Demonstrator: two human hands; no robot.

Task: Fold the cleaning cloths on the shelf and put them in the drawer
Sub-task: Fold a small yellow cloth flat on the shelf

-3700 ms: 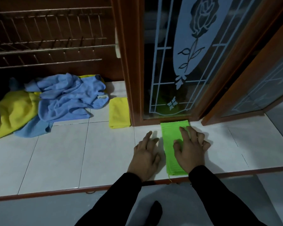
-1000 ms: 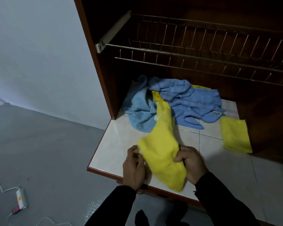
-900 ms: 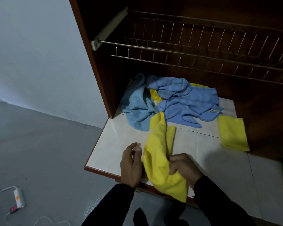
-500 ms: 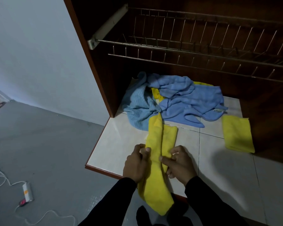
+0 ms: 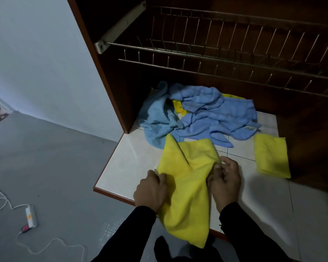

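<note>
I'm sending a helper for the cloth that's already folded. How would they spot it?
Look at the white tiled shelf under the wire rack. The folded yellow cloth lies flat at its right, beside the crumpled blue pile, a neat rectangle nobody is holding.

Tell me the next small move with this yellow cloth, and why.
Probably pull the yellow cloth up onto the tiled shelf and spread it flat. The left hand and right hand pinch its side edges, but it is bunched between them and its lower end hangs over the shelf's front edge, so a clean fold cannot start yet.
</note>
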